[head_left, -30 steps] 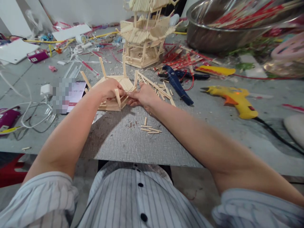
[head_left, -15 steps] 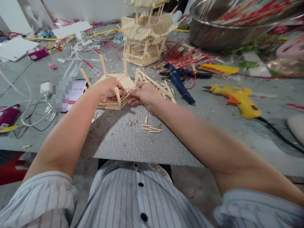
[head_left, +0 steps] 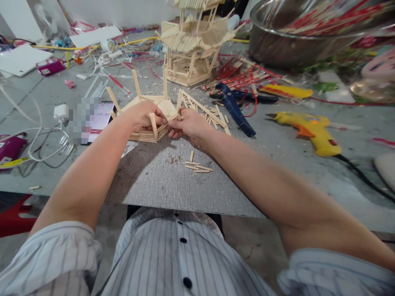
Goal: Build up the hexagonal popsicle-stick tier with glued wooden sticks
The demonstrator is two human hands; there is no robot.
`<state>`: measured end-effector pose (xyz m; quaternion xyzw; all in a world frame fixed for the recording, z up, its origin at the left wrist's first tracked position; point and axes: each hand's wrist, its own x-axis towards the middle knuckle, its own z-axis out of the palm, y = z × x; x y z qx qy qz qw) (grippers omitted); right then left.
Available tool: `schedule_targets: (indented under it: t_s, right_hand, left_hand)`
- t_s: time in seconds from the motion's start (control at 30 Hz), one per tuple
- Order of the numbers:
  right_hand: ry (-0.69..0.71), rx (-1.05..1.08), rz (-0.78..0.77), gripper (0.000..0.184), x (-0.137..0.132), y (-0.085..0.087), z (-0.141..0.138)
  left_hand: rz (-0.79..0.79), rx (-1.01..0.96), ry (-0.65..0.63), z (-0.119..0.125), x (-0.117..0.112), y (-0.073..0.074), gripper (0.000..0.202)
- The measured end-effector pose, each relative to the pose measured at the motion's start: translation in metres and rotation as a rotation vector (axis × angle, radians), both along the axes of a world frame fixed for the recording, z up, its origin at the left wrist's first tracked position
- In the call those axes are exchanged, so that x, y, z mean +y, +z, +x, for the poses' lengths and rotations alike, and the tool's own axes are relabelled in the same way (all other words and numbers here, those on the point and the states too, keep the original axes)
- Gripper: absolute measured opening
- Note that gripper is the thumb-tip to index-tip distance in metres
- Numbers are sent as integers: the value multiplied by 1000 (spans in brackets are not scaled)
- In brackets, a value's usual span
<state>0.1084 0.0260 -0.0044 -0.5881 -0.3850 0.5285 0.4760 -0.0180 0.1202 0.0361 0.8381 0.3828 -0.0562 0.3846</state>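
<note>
In front of me lies a low many-sided base [head_left: 144, 135] built of pale wooden sticks, with several short posts rising from its corners. My left hand [head_left: 149, 115] reaches over its near side, fingers bent together at the near right edge. Against that same edge, from outside, my right hand [head_left: 187, 123] pinches with thumb and fingers. The fingertips of both hands nearly meet there, between two posts. Whatever small piece lies between them is hidden. Several short cut sticks [head_left: 199, 167] lie on the table closer to me, and more loose sticks [head_left: 216, 115] lie right of the base.
A stick pagoda [head_left: 193, 49] stands behind the base. Blue cutting pliers [head_left: 234, 109] and a yellow glue gun [head_left: 311, 129] lie to the right, below a metal basin [head_left: 277, 49] holding red-wrapped sticks. A phone [head_left: 100, 121] and white cables [head_left: 33, 123] are on the left.
The whole view has shifted slightly. Both hands stay at the same edge of the base, with hardly any visible movement.
</note>
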Motion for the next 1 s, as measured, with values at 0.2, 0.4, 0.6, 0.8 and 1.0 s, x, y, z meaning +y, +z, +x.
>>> schedule_targets:
  t_s: [0.2,0.4,0.6,0.8,1.0]
  right_hand:
    - [-9,-2,6,15,1,-3,1]
    - [-3,22,-9,16,1,-3,2]
    - [13,43,-1,17,1,-3,3]
    - [-4,25,-1,17,-1,0,2]
    - [-12,48,17,17,0,-3,2]
  left_hand:
    - [-44,-53,50,0,-4,-3,18]
    - [-90,-57,69,1,-9,2,15]
    - [-16,1,42,1,-7,3,17]
    - [3,5,22,0,-4,1,20]
    - [-38,-27,11,0,-8,4,11]
